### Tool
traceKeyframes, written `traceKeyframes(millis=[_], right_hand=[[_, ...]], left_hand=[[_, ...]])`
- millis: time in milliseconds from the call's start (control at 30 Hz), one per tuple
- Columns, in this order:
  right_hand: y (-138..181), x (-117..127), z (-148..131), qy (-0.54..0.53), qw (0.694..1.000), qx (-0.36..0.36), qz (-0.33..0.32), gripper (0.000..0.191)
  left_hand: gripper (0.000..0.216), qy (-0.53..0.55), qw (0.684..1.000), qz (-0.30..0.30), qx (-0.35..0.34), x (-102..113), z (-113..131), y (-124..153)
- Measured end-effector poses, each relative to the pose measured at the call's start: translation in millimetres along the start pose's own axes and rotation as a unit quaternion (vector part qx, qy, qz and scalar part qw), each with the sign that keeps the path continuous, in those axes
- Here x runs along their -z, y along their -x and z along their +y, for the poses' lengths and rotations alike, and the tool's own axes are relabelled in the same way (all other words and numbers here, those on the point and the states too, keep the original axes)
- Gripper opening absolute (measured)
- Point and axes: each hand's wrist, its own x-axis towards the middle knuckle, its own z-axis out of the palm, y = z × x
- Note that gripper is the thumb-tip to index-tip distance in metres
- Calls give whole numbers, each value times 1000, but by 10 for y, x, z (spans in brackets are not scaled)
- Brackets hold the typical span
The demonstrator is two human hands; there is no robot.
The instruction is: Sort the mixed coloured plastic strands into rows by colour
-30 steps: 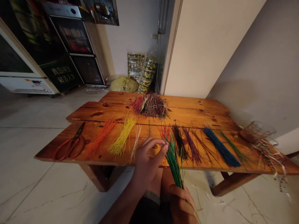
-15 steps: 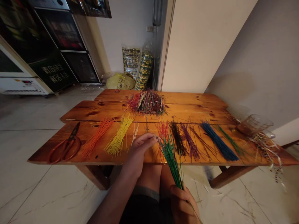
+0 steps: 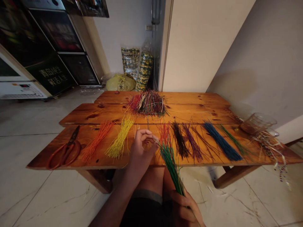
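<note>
Red scissors [image 3: 63,154] lie far left; moving right, the left hand [image 3: 139,151] pinches a thin strand [image 3: 155,139] over the table [image 3: 113,110], and the right hand [image 3: 183,211] clenches the green bundle [image 3: 169,164] low down: light, stiff strands, best held at the base.

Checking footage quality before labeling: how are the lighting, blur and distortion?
Head view: wide-angle distortion skews the wooden table and bends the room's lines; warm, dim light leaves the left hand dark; a soft shadow falls on the right wall; the green strands show no obvious motion blur.
</note>
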Motion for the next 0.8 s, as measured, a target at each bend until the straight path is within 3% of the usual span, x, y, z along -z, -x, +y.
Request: traceKeyframes(millis=[100, 233, 300, 400, 500, 600, 800], right_hand=[[-22, 53, 7, -14, 998, 14, -60, 45], [-136, 204, -14, -70, 958, -1, -277, 50], [-186, 272, -35, -82, 940, -17, -332, 56], [-203, 351, -48, -44, 953, -30, -299, 58], [-159, 393, -24, 46, 984, -37, -168, 54], [-101, 369, 5, 92, 994, -15, -57, 51], [-24, 257, -9, 110, 994, 11, -15, 50]], left_hand=[[19, -87, 995, 14, -48, -2, -21, 56], [2, -187, 973, 52, -123, 21, -33, 180], [6, -215, 963, 68, -144, 28, -42, 247], [12, -218, 963, 67, -142, 24, -49, 324], [15, -209, 969, 43, -123, 8, -43, 358], [11, -196, 974, 34, -111, -10, -42, 362], [11, -66, 996, 22, -47, -38, -61, 267]])
